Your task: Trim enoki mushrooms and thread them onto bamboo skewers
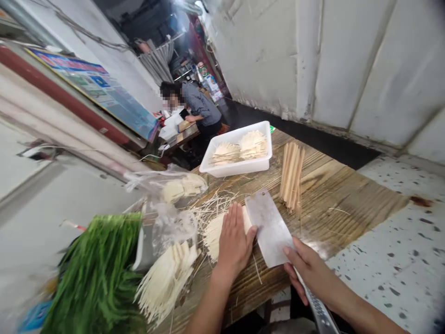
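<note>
My left hand (pixel 234 239) lies flat, fingers stretched out, on a stack of pale sheets cut into thin shreds (pixel 212 236). In my right hand (pixel 309 269) is a cleaver (pixel 269 227), its broad blade touching or close beside the right edge of the stack. Part of its metal handle shows below the fingers. Loose shreds (pixel 217 204) are scattered just behind the stack. A second shredded pile (pixel 170 278), with its strands fanned toward me, sits to the left. The stack under my palm is partly hidden.
A white plastic tub (pixel 236 171) with shredded bundles stands at the back of the wooden table (pixel 323 185). Wooden sticks (pixel 292 176) lie to the right. At left are plastic bags (pixel 174 222), more pale sheets (pixel 184 188) and long green leaves (pixel 100 273). A person (pixel 201 104) leans over another table.
</note>
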{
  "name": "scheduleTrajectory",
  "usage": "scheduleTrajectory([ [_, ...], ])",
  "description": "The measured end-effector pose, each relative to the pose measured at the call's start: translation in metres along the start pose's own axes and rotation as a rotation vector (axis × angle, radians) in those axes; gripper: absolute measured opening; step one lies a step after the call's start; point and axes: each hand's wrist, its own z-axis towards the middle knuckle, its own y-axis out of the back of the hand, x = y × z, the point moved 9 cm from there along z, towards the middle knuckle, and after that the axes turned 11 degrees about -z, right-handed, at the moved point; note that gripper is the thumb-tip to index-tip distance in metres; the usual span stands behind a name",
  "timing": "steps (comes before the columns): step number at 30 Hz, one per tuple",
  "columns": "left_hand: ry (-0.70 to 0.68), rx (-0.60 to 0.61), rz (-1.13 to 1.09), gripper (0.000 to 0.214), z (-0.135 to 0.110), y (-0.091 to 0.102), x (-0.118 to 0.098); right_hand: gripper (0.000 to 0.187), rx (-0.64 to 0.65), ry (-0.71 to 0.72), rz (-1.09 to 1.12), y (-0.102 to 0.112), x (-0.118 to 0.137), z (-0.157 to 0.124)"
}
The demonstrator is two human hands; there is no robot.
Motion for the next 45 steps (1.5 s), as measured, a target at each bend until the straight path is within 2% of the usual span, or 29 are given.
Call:
scheduleTrajectory([
  [8,-0.101,-0.062,0.045,0.063,-0.003,0.003,-0.001,0.036,0.026,0.009,0.057,-0.002,0.009,-0.005],
  [22,-0.121,-0.046,0.064,0.06,-0.002,-0.001,0.001,0.039,0.048,-0.03,0.062,-0.004,0.007,-0.004],
  [29,-0.142,-0.056,0.063,0.06,-0.002,-0.004,0.004,0.04,0.011,-0.062,0.039,-0.008,0.004,-0.003],
  [36,-0.161,-0.058,0.057,0.06,-0.002,-0.003,0.003,0.042,-0.016,-0.006,0.006,-0.01,0.0,-0.005],
  [45,-0.152,-0.069,0.035,0.059,-0.003,-0.002,0.005,0.044,-0.015,-0.018,0.012,-0.009,-0.001,-0.007],
])
